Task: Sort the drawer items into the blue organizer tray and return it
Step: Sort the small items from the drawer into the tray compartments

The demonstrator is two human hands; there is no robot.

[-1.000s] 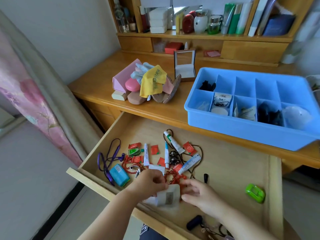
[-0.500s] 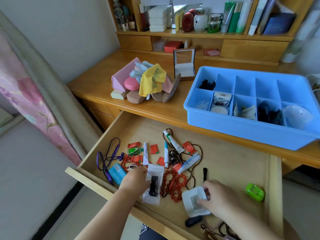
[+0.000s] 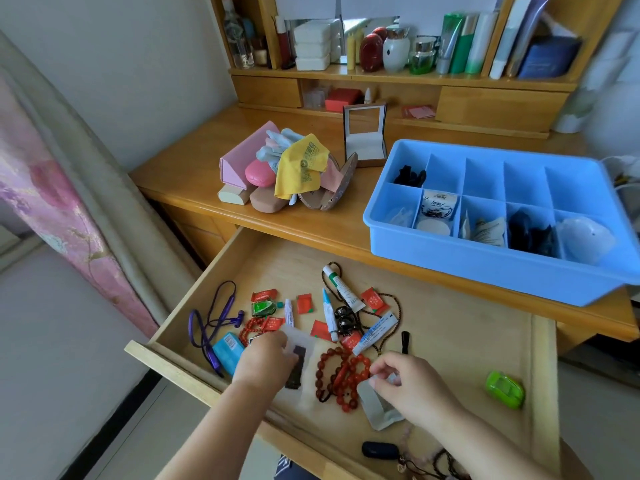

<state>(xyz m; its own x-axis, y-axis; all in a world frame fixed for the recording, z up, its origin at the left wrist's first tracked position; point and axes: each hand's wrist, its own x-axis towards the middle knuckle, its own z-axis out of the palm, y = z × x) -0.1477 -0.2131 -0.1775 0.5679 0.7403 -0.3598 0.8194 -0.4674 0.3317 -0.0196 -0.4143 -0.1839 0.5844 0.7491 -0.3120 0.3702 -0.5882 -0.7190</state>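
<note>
Head view: the drawer stands pulled out under the worktop, and the tray sits on the worktop just behind the drawer's right half, likely parked there so each item needs only a short lift. Several of its near compartments already hold things; most far ones look bare.

In the drawer, left of centre, lies a loose scatter: tubes, red packets, a purple cord and a blue box toward the left wall. A green case sits apart toward the right wall.

The left hand rests at the drawer's front edge with fingers curled over the edge of a clear bag that holds something dark, gripping it, probably to lift it out. Just right of the bag lies a red bead bracelet. Right of the beads, the right hand pinches a second small clear pouch by its top, the pouch tilted up off the drawer floor.

Judging by this, the like items are being gathered, one per hand, for a shared compartment. Sorting is part done; much of the drawer remains.
</note>
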